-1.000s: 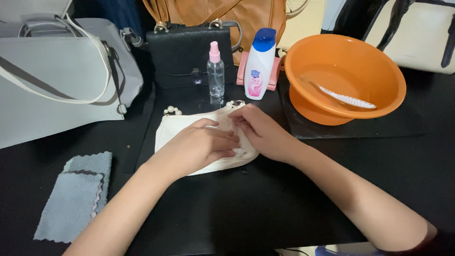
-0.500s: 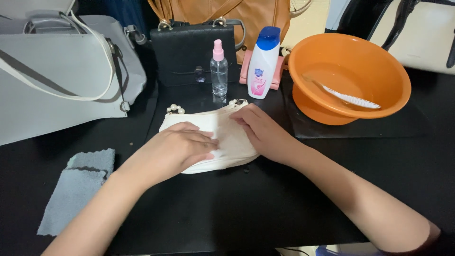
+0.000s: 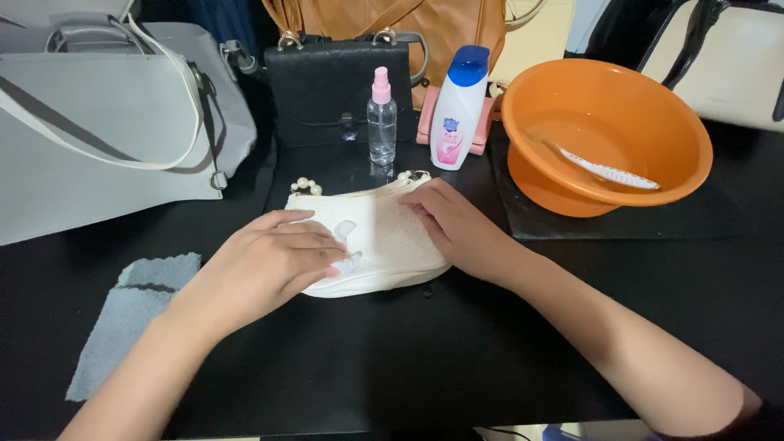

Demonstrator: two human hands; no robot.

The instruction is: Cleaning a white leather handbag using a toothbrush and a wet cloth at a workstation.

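Observation:
A small white handbag [image 3: 384, 241] with a pearl strap lies flat on the black table [image 3: 425, 359]. My left hand [image 3: 273, 257] rests palm down on the bag's left half, fingertips by a patch of white foam on its surface. My right hand [image 3: 461, 229] presses flat on the bag's right end, fingers pointing left. Neither hand grips anything.
Behind the bag stand a clear spray bottle [image 3: 381, 118] with a pink top and a white lotion bottle [image 3: 459, 106] with a blue cap. An orange basin [image 3: 604, 135] with a white brush sits right. Grey [image 3: 106, 122], black [image 3: 339, 82] and tan bags line the back. A grey cloth [image 3: 131, 314] lies left.
My left hand slid left and down across the white bag, uncovering foam on its middle. My right hand stayed on the bag's right end.

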